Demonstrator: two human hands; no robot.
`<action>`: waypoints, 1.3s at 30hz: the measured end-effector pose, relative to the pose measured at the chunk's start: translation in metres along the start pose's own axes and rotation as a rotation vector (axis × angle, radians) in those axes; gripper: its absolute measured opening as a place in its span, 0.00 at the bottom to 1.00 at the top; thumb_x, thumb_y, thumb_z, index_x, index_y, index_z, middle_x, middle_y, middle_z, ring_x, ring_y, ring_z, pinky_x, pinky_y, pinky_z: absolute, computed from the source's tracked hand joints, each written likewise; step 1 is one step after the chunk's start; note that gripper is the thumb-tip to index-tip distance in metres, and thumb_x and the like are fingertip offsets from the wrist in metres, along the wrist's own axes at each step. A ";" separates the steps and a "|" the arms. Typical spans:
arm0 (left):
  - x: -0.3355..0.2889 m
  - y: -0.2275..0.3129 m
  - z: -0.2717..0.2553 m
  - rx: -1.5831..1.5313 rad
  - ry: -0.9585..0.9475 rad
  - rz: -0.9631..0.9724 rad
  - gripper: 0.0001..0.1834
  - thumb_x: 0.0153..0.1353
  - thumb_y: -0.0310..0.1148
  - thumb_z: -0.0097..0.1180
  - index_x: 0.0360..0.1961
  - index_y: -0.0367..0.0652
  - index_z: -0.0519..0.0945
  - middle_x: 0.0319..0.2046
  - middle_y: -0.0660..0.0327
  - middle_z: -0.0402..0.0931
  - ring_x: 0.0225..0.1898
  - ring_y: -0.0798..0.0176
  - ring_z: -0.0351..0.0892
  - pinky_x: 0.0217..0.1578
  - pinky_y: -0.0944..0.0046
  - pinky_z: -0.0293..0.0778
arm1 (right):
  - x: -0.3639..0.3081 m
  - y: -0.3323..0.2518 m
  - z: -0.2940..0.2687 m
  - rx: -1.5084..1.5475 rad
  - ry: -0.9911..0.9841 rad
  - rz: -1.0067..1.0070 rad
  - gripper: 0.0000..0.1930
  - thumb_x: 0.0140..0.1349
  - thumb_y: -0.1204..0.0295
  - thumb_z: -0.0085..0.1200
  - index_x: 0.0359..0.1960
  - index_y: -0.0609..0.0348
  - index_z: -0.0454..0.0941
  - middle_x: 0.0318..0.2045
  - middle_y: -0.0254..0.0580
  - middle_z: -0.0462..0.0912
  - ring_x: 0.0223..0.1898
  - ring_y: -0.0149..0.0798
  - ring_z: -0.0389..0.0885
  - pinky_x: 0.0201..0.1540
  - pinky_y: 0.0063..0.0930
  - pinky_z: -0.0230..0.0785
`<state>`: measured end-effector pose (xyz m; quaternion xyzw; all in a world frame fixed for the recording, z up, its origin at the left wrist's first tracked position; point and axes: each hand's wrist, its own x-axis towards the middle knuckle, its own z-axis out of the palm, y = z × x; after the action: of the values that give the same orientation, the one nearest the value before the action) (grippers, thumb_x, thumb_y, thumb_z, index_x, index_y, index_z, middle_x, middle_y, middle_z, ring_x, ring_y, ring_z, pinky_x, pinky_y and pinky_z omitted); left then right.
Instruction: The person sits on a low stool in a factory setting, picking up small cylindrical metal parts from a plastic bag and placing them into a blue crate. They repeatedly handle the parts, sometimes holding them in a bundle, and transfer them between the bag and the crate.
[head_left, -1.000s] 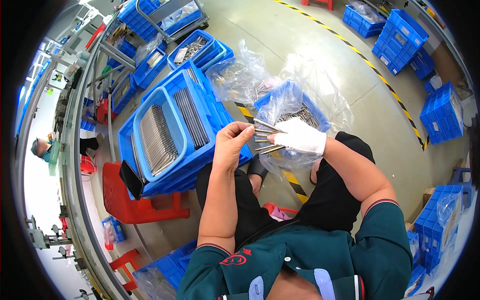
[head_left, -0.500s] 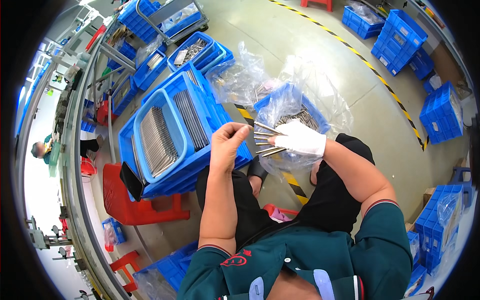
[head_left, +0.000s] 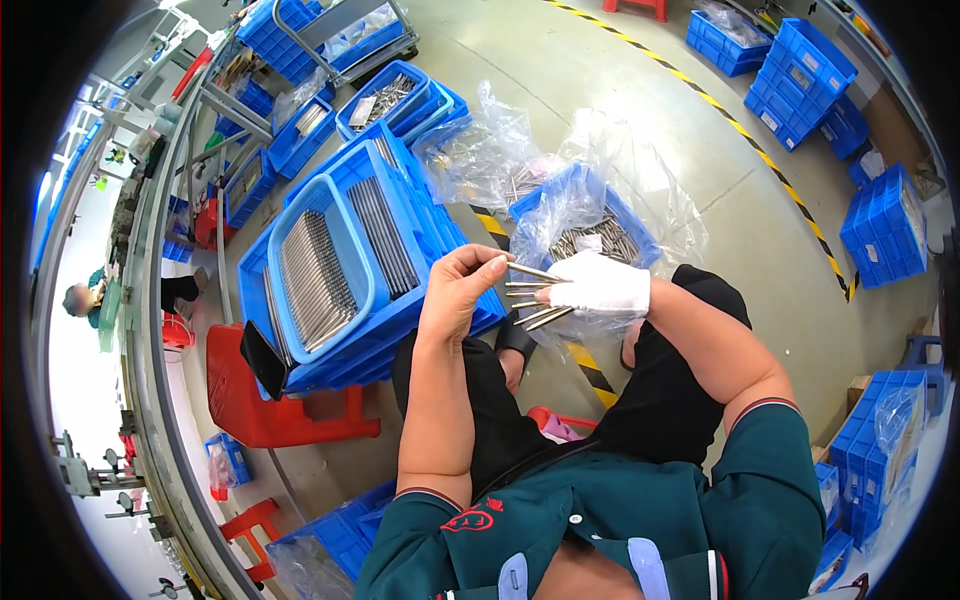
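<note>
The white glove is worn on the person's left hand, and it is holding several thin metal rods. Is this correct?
Not quite: the head view shows the white glove on the right hand; the left hand is bare. The glove is indeed holding several thin metal rods.

Looking like a factory workshop, showing stacked blue crates (head_left: 800, 85), displaying metal rods (head_left: 312, 272) in a tub (head_left: 369, 268), bearing black-and-yellow floor tape (head_left: 768, 160).
</note>
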<state>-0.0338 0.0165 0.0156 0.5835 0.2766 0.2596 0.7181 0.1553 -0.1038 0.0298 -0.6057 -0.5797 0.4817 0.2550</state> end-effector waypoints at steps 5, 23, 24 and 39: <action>-0.001 0.001 -0.004 -0.030 -0.060 -0.014 0.10 0.53 0.29 0.64 0.35 0.35 0.80 0.32 0.61 0.80 0.34 0.72 0.74 0.39 0.72 0.68 | -0.004 -0.003 -0.003 0.145 -0.068 0.026 0.23 0.59 0.52 0.52 0.28 0.65 0.76 0.21 0.44 0.74 0.26 0.35 0.70 0.31 0.32 0.63; 0.003 -0.008 0.005 -0.017 0.090 0.071 0.07 0.58 0.30 0.60 0.33 0.36 0.80 0.27 0.65 0.76 0.29 0.74 0.70 0.32 0.74 0.66 | 0.003 0.004 0.002 0.180 -0.021 0.019 0.23 0.60 0.52 0.52 0.25 0.64 0.75 0.19 0.36 0.71 0.23 0.29 0.66 0.26 0.29 0.59; 0.005 -0.007 0.002 -0.031 0.146 0.087 0.07 0.59 0.31 0.59 0.33 0.36 0.79 0.26 0.65 0.75 0.28 0.74 0.69 0.31 0.74 0.65 | 0.001 0.007 0.002 0.243 -0.019 0.028 0.23 0.60 0.52 0.52 0.25 0.63 0.75 0.19 0.35 0.71 0.22 0.29 0.65 0.25 0.28 0.59; 0.019 -0.024 0.033 -0.243 -0.089 -0.051 0.15 0.68 0.41 0.45 0.33 0.38 0.73 0.33 0.57 0.78 0.34 0.66 0.77 0.36 0.67 0.73 | 0.011 0.010 0.033 0.429 -0.083 0.094 0.11 0.61 0.59 0.55 0.29 0.52 0.74 0.16 0.24 0.71 0.15 0.22 0.66 0.16 0.19 0.55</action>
<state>0.0035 0.0023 -0.0046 0.4961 0.2259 0.2468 0.8012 0.1289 -0.1030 0.0048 -0.5435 -0.4452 0.6298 0.3314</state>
